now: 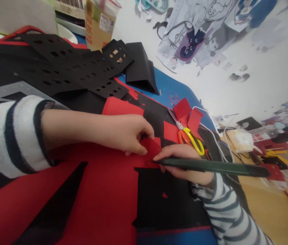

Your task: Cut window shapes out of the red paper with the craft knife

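- Our left hand [133, 132] pinches a small red paper [154, 148] above the right part of the big red sheet [108, 197].
- Our right hand [184, 161] grips a dark green pen [210, 166], its tip near that sheet's upper right edge.
- Below the right hand we have room over the black mat [174, 212], with one red scrap [164, 195] beside the sheet's jagged right edge.
- Just beyond our right hand, scissors [187, 134] and red pieces [170, 132] crowd the way toward the blue table's [179, 86] far edge.

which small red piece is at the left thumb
The red piece between the left hand and the pen; the other red pieces by the scissors lie farther off.
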{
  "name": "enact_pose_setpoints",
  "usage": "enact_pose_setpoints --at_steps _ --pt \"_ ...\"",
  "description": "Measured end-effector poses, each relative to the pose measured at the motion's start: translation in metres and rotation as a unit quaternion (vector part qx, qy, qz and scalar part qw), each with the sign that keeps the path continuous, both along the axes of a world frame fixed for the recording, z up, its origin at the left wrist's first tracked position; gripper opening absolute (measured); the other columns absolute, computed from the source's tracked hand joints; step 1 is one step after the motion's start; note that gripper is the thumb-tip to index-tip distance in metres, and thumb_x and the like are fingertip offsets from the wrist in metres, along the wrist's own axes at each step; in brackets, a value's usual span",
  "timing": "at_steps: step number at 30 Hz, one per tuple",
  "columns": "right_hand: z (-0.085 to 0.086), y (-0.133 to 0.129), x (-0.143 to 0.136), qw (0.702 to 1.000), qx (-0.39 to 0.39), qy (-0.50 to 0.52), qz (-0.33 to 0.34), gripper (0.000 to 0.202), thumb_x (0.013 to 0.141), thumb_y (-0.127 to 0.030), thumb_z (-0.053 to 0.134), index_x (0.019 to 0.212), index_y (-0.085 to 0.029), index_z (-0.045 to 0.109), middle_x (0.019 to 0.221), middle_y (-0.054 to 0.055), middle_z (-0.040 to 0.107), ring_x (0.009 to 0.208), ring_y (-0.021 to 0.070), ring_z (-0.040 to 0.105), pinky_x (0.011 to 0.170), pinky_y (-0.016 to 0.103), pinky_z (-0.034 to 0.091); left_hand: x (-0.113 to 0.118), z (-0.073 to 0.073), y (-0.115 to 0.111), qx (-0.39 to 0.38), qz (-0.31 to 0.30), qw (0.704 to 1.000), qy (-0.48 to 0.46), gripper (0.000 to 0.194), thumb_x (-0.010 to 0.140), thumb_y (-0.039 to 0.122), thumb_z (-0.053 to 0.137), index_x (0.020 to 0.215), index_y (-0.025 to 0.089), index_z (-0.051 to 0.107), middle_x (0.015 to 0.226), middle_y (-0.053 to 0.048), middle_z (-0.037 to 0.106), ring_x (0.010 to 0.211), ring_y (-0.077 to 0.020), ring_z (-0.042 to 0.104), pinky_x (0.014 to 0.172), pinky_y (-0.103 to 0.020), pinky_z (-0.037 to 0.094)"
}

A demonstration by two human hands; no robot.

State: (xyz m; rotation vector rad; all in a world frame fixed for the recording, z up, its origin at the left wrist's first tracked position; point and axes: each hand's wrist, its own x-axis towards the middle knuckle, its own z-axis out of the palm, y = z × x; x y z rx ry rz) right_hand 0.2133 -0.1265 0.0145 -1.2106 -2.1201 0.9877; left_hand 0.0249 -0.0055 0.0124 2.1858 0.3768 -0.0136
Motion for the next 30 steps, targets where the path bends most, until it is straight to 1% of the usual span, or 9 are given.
enact_pose_setpoints --at_steps 5,9,13,18,21,24,30 --pt "0.001 0.001 0.004 0.999 -0.010 0.011 0.029 0.019 0.086 -0.014 0.054 0.102 -0.013 0.065 0.075 0.004 0.066 0.069 0.0129 0.062 0.067 0.025 0.051 0.000 -0.001 0.001 0.002 0.001 1.000 0.003 0.003 0.075 0.018 0.062 0.075 0.020 0.063 0.043 0.011 0.055 0.041 -0.0059 0.054 0.042 -0.013 0.038" --pt "0.003 0.002 0.005 0.999 -0.003 0.001 0.045 0.020 0.089 -0.022 0.054 0.103 -0.013 0.065 0.081 0.006 0.067 0.071 0.0136 0.062 0.068 0.025 0.051 0.000 -0.001 0.001 -0.001 -0.004 1.000 0.009 0.002 0.075 0.019 0.062 0.076 0.020 0.063 0.043 0.010 0.055 0.042 -0.0070 0.054 0.043 -0.015 0.037" --pt "0.004 0.003 0.006 0.999 -0.012 0.004 0.048 0.020 0.089 -0.021 0.054 0.105 -0.014 0.064 0.078 0.005 0.067 0.071 0.0139 0.062 0.067 0.025 0.051 0.000 -0.001 0.001 -0.006 -0.001 1.000 0.007 0.003 0.075 0.019 0.061 0.076 0.021 0.063 0.044 0.010 0.056 0.042 -0.0081 0.054 0.045 -0.017 0.037" --pt "0.004 0.004 0.006 0.998 -0.030 0.020 0.045 0.020 0.090 -0.024 0.055 0.104 -0.014 0.066 0.084 0.006 0.068 0.077 0.0147 0.063 0.071 0.026 0.050 -0.001 -0.001 0.000 -0.012 0.001 1.000 0.007 0.003 0.074 0.020 0.060 0.077 0.020 0.062 0.045 0.009 0.056 0.043 -0.0090 0.054 0.045 -0.018 0.037" --pt "0.002 0.005 0.009 0.997 -0.037 0.034 0.063 0.023 0.092 -0.029 0.055 0.104 -0.013 0.067 0.084 0.008 0.068 0.079 0.0151 0.064 0.072 0.026 0.050 -0.002 -0.001 0.001 -0.010 -0.001 1.000 0.001 0.005 0.074 0.018 0.060 0.078 0.020 0.062 0.044 0.009 0.055 0.043 -0.0085 0.054 0.044 -0.017 0.037" --pt "0.000 0.006 0.013 0.994 -0.043 0.051 0.086 0.028 0.092 -0.034 0.054 0.106 -0.013 0.067 0.090 0.010 0.068 0.085 0.0162 0.064 0.077 0.027 0.049 -0.002 -0.001 0.002 -0.018 -0.007 1.000 -0.005 0.006 0.074 0.017 0.060 0.079 0.020 0.062 0.044 0.010 0.054 0.042 -0.0082 0.055 0.043 -0.016 0.038" --pt "-0.001 0.007 0.017 0.992 -0.053 0.066 0.097 0.031 0.092 -0.038 0.054 0.106 -0.015 0.068 0.091 0.009 0.069 0.087 0.0162 0.064 0.078 0.027 0.049 -0.002 0.000 0.002 -0.043 -0.013 0.999 0.002 0.006 0.075 0.015 0.059 0.077 0.020 0.057 0.045 0.010 0.053 0.042 -0.0076 0.054 0.042 -0.015 0.038"
